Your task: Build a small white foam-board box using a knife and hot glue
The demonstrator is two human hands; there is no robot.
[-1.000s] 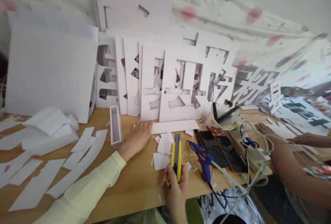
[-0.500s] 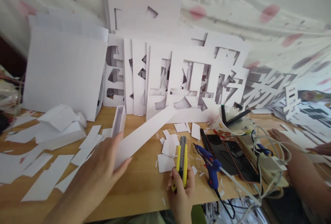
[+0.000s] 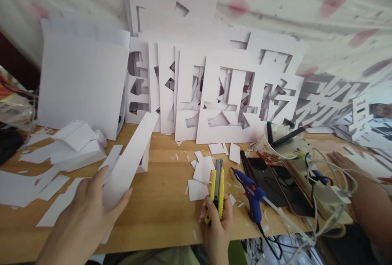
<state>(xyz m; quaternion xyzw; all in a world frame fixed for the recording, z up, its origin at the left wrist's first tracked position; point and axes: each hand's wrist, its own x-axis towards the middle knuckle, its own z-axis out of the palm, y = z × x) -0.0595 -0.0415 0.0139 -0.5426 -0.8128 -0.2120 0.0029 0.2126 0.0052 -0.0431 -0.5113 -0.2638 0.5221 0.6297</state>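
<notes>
My left hand (image 3: 92, 208) grips the near end of a long white foam board strip (image 3: 131, 154), thumb on one edge and fingers on the other. The strip tilts up and away, partly covering a narrow white box piece (image 3: 143, 163) on the table. Wrapped round a yellow and black utility knife (image 3: 217, 193), my right hand (image 3: 217, 220) holds it upright near the table's front edge; no bare blade shows at its tip. Small white offcuts (image 3: 202, 171) lie just beyond the knife. To its right rests a blue hot glue gun (image 3: 251, 193) with a glue stick in its back.
White boards with cut-out shapes (image 3: 229, 93) lean along the back. White scraps and a folded box (image 3: 76, 146) cover the left side. Two phones (image 3: 290, 189), a paper tub (image 3: 266, 146) and tangled cables (image 3: 333, 191) stand right, near another person's arm (image 3: 367, 199).
My left hand has moved left and nearer, and the strip now points more steeply away, over the narrow box piece. My right hand keeps the knife in nearly the same place.
</notes>
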